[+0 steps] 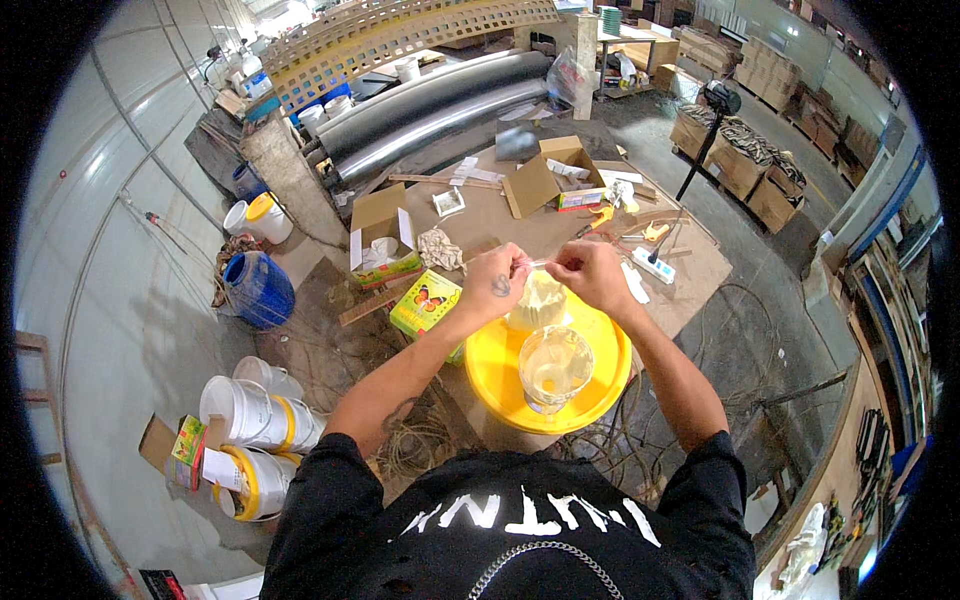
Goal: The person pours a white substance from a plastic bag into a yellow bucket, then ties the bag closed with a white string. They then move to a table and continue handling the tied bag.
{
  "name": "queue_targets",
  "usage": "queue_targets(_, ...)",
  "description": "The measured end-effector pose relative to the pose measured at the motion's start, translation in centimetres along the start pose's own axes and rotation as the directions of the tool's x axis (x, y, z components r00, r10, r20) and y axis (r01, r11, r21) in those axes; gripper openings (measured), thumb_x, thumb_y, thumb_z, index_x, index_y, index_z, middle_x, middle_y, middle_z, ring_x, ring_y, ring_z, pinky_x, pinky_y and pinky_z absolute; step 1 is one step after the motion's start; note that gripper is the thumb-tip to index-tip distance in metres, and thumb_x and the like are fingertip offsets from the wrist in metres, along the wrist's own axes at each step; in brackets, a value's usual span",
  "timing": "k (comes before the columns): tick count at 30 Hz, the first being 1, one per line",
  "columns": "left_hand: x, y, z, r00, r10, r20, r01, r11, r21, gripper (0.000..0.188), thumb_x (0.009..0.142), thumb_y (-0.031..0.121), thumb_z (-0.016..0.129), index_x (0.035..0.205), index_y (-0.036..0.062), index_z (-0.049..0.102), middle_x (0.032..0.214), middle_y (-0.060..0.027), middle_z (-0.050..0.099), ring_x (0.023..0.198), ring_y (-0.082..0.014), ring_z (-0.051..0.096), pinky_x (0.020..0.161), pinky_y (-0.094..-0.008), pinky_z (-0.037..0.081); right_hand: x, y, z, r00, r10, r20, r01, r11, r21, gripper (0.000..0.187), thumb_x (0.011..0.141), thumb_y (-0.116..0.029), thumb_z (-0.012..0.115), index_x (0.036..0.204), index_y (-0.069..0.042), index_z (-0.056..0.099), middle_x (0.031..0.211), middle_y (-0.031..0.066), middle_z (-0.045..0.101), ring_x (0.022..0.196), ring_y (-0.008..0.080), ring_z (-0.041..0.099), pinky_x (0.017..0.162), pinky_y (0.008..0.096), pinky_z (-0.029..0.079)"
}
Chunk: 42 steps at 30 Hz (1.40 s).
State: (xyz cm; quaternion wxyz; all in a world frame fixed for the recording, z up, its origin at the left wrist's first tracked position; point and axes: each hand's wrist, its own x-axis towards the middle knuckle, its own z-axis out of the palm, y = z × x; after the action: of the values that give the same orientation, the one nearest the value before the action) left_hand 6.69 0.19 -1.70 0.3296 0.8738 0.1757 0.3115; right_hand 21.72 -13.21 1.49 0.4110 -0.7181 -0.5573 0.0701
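Note:
Above the far part of a round yellow lid (pixel 490 385), my left hand (pixel 500 280) and my right hand (pixel 588 275) are close together. Their fingers are pinched on the upper edge of a clear plastic bag (pixel 540 300), which bulges with something pale yellow. Whether the bag rests on the lid or hangs just over it, I cannot tell. Nearer to me, a clear round tub (pixel 556 368) with a little pale yellow matter in it stands on the lid. A green and yellow box with a butterfly picture (pixel 426 303) is left of the lid.
Two open cardboard boxes (pixel 382 235) (pixel 556 180), crumpled cloth (pixel 440 250), yellow-handled tools (pixel 600 215) and a white power strip (pixel 654 265) lie on the table beyond. White buckets (pixel 238 408) and a blue drum (pixel 258 290) stand left. Large rollers (pixel 430 110) sit behind; cables (pixel 640 440) tangle below.

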Motion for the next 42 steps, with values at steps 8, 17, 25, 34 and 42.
queue_targets(8,-0.4,2.0,-0.5,0.999,-0.032,-0.005,0.032,0.998,0.049,0.020,0.086,0.014,0.065,0.094,-0.0043,0.063,0.081,-0.0177,0.068,0.073,-0.0252,0.069,0.065,-0.0343,0.053,-0.4,0.3,1.4,0.998,-0.033,0.055,0.032,0.999,0.025,0.020,0.080,-0.018,0.067,0.072,0.001,0.064,0.065,0.0149,0.062,0.060,0.0323,0.062,0.056,0.0383,0.049)
queue_targets(17,-1.0,1.6,0.2,0.999,-0.037,-0.033,0.037,0.999,0.005,0.018,0.086,0.013,0.065,0.094,-0.0029,0.063,0.081,-0.0147,0.069,0.071,-0.0215,0.068,0.064,-0.0335,0.052,0.2,0.2,0.4,0.862,0.211,0.461,-0.457,0.719,0.525,0.017,0.090,-0.006,0.058,0.085,0.010,0.063,0.076,0.0132,0.065,0.073,0.0203,0.069,0.065,0.0311,0.058)
queue_targets(25,-1.1,2.0,0.4,0.998,-0.065,0.014,0.066,0.993,-0.098,0.016,0.087,0.014,0.066,0.093,-0.0007,0.064,0.078,-0.0112,0.068,0.068,-0.0165,0.066,0.063,-0.0298,0.052,-0.1,1.0,0.3,0.843,0.223,0.490,-0.503,0.653,0.567,0.010,0.087,-0.004,0.062,0.092,0.005,0.063,0.079,0.0095,0.066,0.074,0.0181,0.068,0.065,0.0292,0.057)
queue_targets(34,-0.7,1.7,0.4,0.950,-0.221,0.220,0.292,0.878,-0.379,0.016,0.089,0.013,0.065,0.095,-0.0010,0.064,0.077,-0.0035,0.065,0.064,-0.0104,0.060,0.060,-0.0260,0.050,-1.2,0.7,-0.7,0.870,-0.457,0.184,0.478,0.874,-0.089,0.035,0.082,-0.014,0.067,0.117,-0.016,0.061,0.084,0.0103,0.063,0.072,0.0321,0.064,0.060,0.0411,0.050)
queue_targets(42,-0.3,0.6,0.2,0.936,-0.200,0.291,0.316,0.841,-0.439,0.017,0.089,0.011,0.064,0.100,-0.0024,0.063,0.080,-0.0051,0.065,0.066,-0.0103,0.060,0.061,-0.0256,0.051,-0.7,-0.6,-2.7,0.782,-0.500,0.372,0.614,0.720,-0.323,0.023,0.082,-0.020,0.065,0.105,-0.023,0.069,0.096,0.0020,0.060,0.077,0.0240,0.065,0.063,0.0376,0.052)
